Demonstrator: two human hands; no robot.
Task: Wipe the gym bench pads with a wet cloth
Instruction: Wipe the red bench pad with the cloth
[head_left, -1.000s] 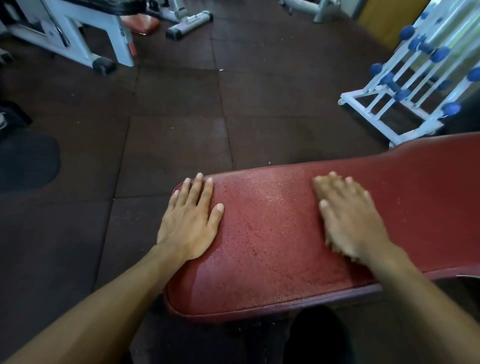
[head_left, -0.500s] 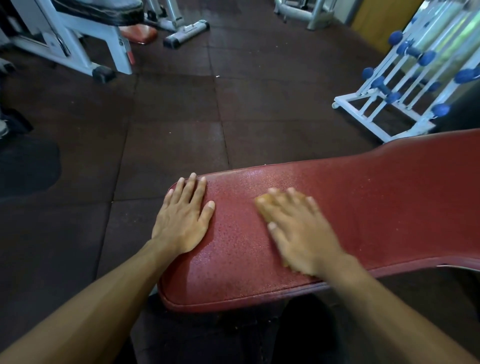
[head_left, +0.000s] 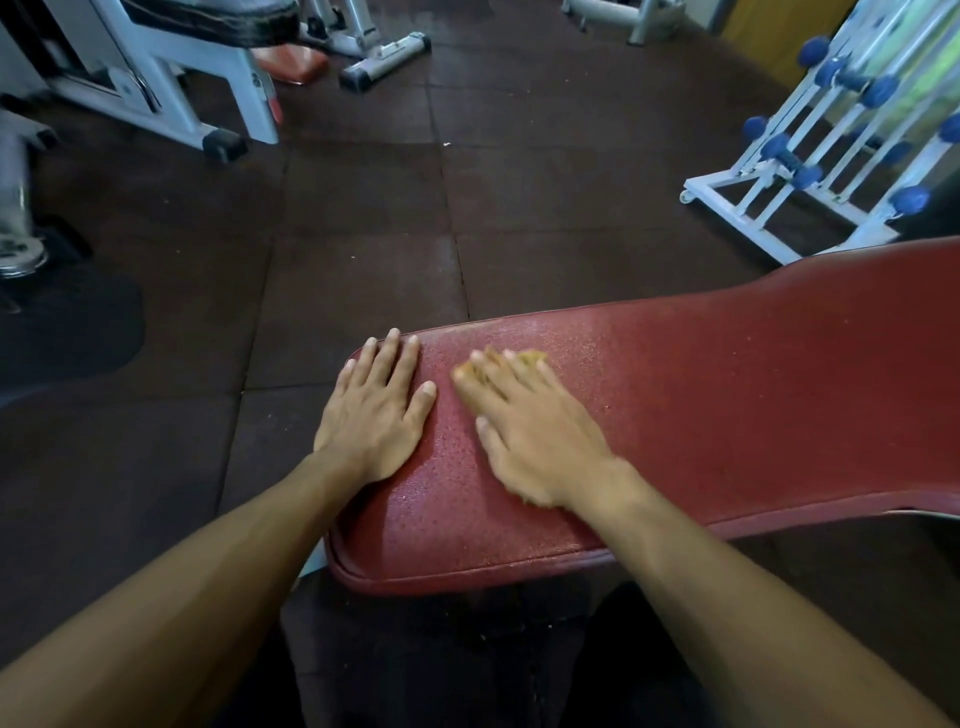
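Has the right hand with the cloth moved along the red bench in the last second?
Yes. The right hand, pressing the cloth, slid left along the bench pad toward its end, close to the resting left hand.

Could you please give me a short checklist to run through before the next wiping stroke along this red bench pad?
1. Cloth under the wiping hand: ok. The yellow cloth shows at the fingertips of the right hand, which presses it flat on the red bench pad.
2. Pad steadied: ok. The left hand rests flat at the pad's end.
3. Room to wipe leftward: not ok. The two hands nearly meet near the pad's end.
4. Path to the right: ok. Nothing lies on the pad there.
5. Cloth wet enough: cannot tell, though droplets glisten on the pad around the hands.
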